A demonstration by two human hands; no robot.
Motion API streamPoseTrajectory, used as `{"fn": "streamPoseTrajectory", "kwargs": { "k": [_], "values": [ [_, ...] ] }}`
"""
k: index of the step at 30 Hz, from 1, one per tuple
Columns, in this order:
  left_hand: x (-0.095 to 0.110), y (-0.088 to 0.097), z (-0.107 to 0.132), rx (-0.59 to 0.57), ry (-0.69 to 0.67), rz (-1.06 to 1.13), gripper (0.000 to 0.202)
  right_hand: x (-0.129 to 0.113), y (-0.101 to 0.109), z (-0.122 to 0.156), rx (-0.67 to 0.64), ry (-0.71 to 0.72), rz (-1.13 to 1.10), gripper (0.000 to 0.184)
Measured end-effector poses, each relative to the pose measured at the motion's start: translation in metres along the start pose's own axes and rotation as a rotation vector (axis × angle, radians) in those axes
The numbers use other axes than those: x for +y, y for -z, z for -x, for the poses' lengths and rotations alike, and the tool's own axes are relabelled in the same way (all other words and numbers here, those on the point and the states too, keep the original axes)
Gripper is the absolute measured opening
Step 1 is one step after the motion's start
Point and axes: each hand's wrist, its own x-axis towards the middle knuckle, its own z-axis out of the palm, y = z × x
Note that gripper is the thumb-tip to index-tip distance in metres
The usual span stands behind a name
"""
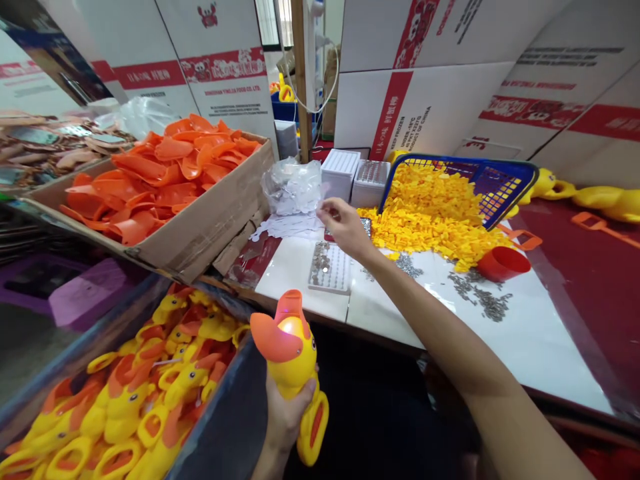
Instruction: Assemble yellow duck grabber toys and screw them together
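Background: printed white cartons (227, 73) stacked along the top of the frame, behind a white-and-dark-red worktop (385, 313) that fills the centre and right.
Toy in hand: 1 yellow bird-shaped toy (285, 377), lower centre of the frame, held nearly upright in front of the worktop's edge; its 2 orange beak parts (274, 341) spread apart at the top.
Left hand (287, 413): wrapped around the toy's lower body, thumb across the front.
Right hand (345, 223): raised over the worktop, centre of the frame, fingers curled and thumb drawn in; whether a small part is pinched there cannot be told.
Near the right hand: a pegged white tray (340, 272) bearing small metal parts, loose white pieces (290, 227), and yellow pieces (440, 233) spilling from a tipped blue basket (513, 175).
Bin of toys: similar toys (120, 407) heaped at lower left, below a box of orange parts (170, 160).
Handling, judged by appearance: probably light, hollow and stiff, with a smooth surface that may slip.
Best hold: the rounded body; the loop handle (324, 413) offers a second grip.
Weak point: the thin beak edges, probably flexible, poorly suited to lifting.
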Motion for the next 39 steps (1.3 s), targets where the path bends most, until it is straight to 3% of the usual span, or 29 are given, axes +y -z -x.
{"fn": "streamPoseTrajectory", "kwargs": {
  "k": [6, 11, 16, 18, 21, 26, 29, 32, 36, 39],
  "values": [
    [0.026, -0.018, -0.006, 0.088, -0.137, -0.304, 0.067, -0.034, 0.042, 0.061, 0.132, -0.385, -1.080, 0.028],
    [0.042, -0.049, -0.010, 0.014, -0.248, -0.615, 0.081, -0.049, 0.070, 0.129, 0.395, -0.571, -1.251, 0.019],
    [0.028, -0.073, -0.019, -0.035, -0.564, -0.884, 0.082, -0.046, 0.073, 0.189, 0.561, -0.420, -1.067, 0.030],
    [0.021, -0.083, -0.022, -0.034, -0.677, -0.951, 0.080, -0.043, 0.070, 0.202, 0.568, -0.383, -0.965, 0.028],
    [0.018, -0.099, -0.021, -0.042, -0.743, -1.094, 0.074, -0.040, 0.067, 0.212, 0.541, -0.408, -0.848, 0.019],
    [0.018, -0.118, -0.006, -0.127, -0.740, -1.242, 0.068, -0.037, 0.069, 0.218, 0.480, -0.371, -0.719, 0.019],
    [0.018, -0.121, 0.002, -0.117, -0.743, -1.306, 0.068, -0.039, 0.072, 0.220, 0.497, -0.325, -0.589, 0.010],
    [0.021, -0.119, 0.003, -0.173, -0.749, -1.357, 0.072, -0.043, 0.072, 0.221, 0.489, -0.259, -0.447, 0.014],
    [0.033, -0.115, -0.003, -0.296, -0.651, -1.250, 0.088, -0.046, 0.068, 0.223, 0.477, -0.213, -0.292, 0.020],
    [0.043, -0.114, -0.007, -0.395, -0.546, -1.112, 0.081, -0.045, 0.066, 0.224, 0.502, -0.189, -0.136, 0.024]
  ]
}}
